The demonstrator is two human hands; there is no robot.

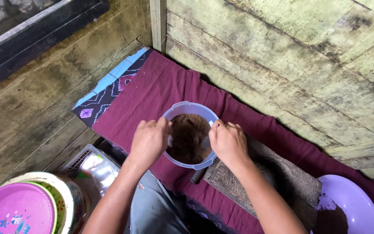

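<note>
A pale blue plastic tub (190, 108) stands on a maroon cloth (161, 86) and holds dark brown powder (189, 136). My left hand (149, 141) grips the tub's left rim. My right hand (228, 141) rests at the right rim, its fingers curled inside the tub around what looks like a spoon; the spoon is mostly hidden. Both forearms reach in from the bottom of the view.
A rough wooden block (260, 180) lies right of the tub. A lilac plastic basin (353, 201) with brown powder sits at the lower right. Stacked plates (27, 203) and a white basket (87, 162) are at the lower left. Wooden plank walls enclose the corner.
</note>
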